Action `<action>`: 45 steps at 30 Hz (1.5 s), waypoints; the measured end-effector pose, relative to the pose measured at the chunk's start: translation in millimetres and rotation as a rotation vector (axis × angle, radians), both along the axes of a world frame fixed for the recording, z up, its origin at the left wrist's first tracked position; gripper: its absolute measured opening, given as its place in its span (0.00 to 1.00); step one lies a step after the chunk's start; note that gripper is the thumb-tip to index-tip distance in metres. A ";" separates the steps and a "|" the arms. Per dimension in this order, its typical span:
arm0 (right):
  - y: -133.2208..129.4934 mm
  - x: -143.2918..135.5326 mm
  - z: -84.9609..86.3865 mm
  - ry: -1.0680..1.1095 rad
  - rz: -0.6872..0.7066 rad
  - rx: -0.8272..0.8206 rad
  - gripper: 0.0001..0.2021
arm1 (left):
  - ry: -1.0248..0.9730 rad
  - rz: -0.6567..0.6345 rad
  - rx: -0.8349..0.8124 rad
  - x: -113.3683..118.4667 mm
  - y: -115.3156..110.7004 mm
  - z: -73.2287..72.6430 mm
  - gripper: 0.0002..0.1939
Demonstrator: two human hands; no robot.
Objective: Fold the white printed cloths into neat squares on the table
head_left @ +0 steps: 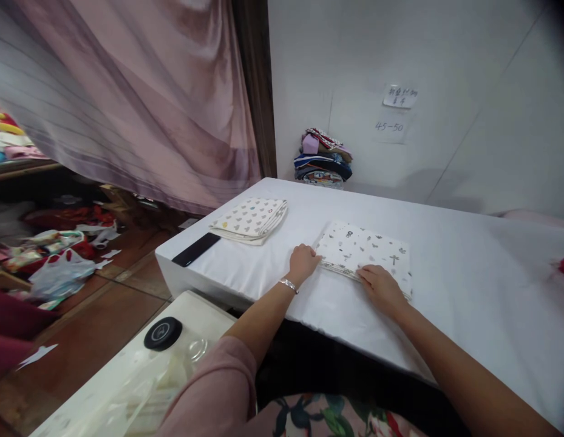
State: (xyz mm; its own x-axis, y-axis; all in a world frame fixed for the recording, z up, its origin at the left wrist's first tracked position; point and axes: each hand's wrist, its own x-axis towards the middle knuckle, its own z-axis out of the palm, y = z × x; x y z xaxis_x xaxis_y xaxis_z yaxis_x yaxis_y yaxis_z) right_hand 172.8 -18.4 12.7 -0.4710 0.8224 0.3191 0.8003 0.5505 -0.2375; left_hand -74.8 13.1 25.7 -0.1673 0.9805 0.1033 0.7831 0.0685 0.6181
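I watch the left hand (304,261) hold the front left corner of a folded printed cloth (354,246) between thumb and curled fingers. My right hand (382,288) is bent narrow, fingertips touching the same front edge; I cannot tell whether it grips. The cloth lies flat on the white-covered desk (293,209), a layered rectangle of matte white fabric scattered with small grey and green motifs, one like a palm tree. A silvery bracelet (289,284) circles the left wrist.

Farther left I see a second cloth (249,220), off-white with grey repeats and rounded folds, beside a glossy black phone-like slab (197,249). At the wall sits an uneven stack of fabrics (322,161). Satiny pink drapery (186,91) hangs on the left.

I read "45-50" handwritten on a lower paper note (390,127); the upper note (400,96) bears handwritten characters too blurred for me. A pale mark tops the round black disc (163,333), also illegible.
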 end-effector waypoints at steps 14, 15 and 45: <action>-6.4 1.2 -2.4 0.078 0.069 -0.018 0.17 | -0.186 0.108 -0.215 -8.3 5.3 -1.8 0.04; -6.9 3.3 -1.2 0.094 0.071 -0.017 0.17 | -0.177 0.100 -0.219 -8.6 6.0 -1.3 0.04; -13.4 75.0 14.4 0.965 -0.706 -0.773 0.44 | -0.152 0.070 -0.265 -11.4 22.9 5.8 0.22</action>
